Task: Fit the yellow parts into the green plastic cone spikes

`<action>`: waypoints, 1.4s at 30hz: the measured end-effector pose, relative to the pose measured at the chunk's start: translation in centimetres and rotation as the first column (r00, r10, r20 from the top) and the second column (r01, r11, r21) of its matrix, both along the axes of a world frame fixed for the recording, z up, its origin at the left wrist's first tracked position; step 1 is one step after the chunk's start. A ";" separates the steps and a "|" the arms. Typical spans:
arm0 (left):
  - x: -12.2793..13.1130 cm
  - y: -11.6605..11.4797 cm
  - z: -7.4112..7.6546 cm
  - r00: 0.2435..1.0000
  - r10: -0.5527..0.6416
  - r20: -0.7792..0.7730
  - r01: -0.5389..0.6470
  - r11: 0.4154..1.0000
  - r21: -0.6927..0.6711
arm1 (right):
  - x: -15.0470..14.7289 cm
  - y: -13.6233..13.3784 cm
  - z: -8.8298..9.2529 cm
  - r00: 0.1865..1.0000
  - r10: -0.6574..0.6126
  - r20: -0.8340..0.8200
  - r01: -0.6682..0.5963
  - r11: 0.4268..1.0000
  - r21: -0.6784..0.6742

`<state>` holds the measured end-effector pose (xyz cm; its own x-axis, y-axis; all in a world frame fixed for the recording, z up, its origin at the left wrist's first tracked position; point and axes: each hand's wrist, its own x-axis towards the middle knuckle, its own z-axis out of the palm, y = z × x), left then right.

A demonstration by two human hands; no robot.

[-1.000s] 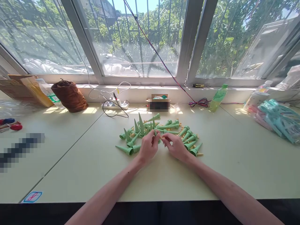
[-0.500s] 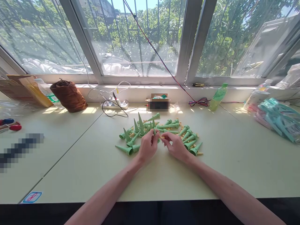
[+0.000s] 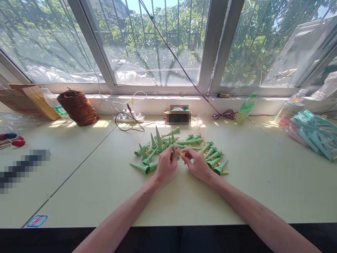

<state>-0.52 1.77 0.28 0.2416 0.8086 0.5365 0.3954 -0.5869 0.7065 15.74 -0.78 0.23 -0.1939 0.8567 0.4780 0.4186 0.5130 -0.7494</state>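
My left hand [image 3: 167, 162] is closed around a green plastic spike [image 3: 174, 148], a hollow cone whose lower part is mostly hidden by the fingers. Close beside it, my right hand [image 3: 197, 162] pinches a small yellow plastic piece [image 3: 182, 154] against or very near that spike; whether the two parts are joined I cannot tell. Several more green spikes lie around my hands: some stand point up, like the tall one [image 3: 158, 140] behind my left hand. Others lie on their sides, such as the spike [image 3: 220, 167] to the right of my right hand. Small yellow pieces [image 3: 224, 172] are scattered among them.
Behind the pile stands a small open box [image 3: 179, 108]. A power strip [image 3: 129, 116] with cables, a brown bag [image 3: 77, 108] and a green bottle [image 3: 245, 109] are along the window. Teal plastic packs [image 3: 314, 131] lie far right on the pale table [image 3: 271, 189].
Hardly anything differs. Both hands keep their grip, with the yellow piece held at the spike; the whole view has shifted very slightly.
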 end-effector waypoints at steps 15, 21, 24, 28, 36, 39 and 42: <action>-0.1 -0.2 0.2 1.000 0.000 -0.020 -0.001 0.999 -0.043 | 0.0 0.1 0.1 0.999 -0.026 0.025 0.026 1.000 -0.009; -0.2 0.0 0.2 1.000 0.005 -0.023 -0.005 0.999 -0.036 | 0.0 0.1 0.0 1.000 -0.006 0.014 0.006 1.000 0.005; -0.2 -0.1 0.3 1.000 -0.019 -0.025 0.018 0.999 -0.038 | 0.1 0.1 0.0 1.000 0.001 0.026 -0.001 1.000 -0.013; -0.2 -0.2 0.6 0.999 -0.042 -0.008 0.042 0.998 -0.042 | 0.2 0.2 0.0 0.998 -0.002 0.057 0.004 1.000 -0.026; 0.0 -0.1 0.9 0.991 -0.032 0.130 0.051 0.988 -0.143 | 0.1 0.1 0.1 0.999 -0.026 0.024 0.026 1.000 -0.009; 0.0 -0.2 0.9 0.985 -0.021 0.170 0.051 0.983 -0.176 | 0.1 0.1 0.1 1.000 -0.008 0.015 0.008 1.000 0.013; 0.0 -0.1 0.9 0.978 -0.039 0.204 0.082 0.975 -0.205 | 0.2 0.2 0.0 1.000 0.007 0.015 -0.007 1.000 0.007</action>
<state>-0.52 1.63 1.22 0.1997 0.8957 0.3972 0.2037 -0.4345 0.8773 15.89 -0.61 0.22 -0.2066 0.8519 0.4812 0.4260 0.5211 -0.7396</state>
